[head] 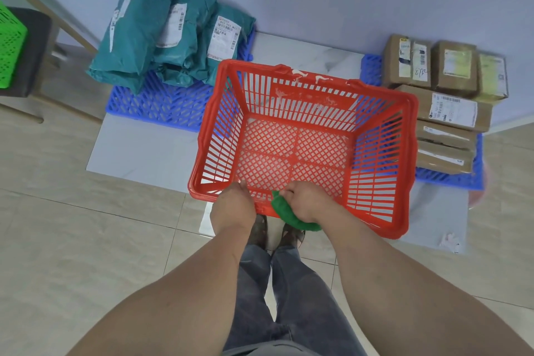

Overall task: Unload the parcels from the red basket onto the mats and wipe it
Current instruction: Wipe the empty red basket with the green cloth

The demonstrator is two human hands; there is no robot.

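Observation:
The red basket (375,113) stands empty on the floor in front of me, its mesh bottom showing. My left hand (231,205) grips its near rim. My right hand (306,202) holds a green cloth (284,212) pressed against the same near rim, just to the right. Teal bagged parcels (161,37) are piled on the blue mat (161,107) at the back left. Brown cardboard parcels (445,101) are stacked on a second blue mat (450,179) at the right.
A green basket (10,46) rests on a dark stool (31,49) at the far left, beside a slanted wooden leg. The wall runs behind the mats. My legs and shoes are below the basket on the tiled floor.

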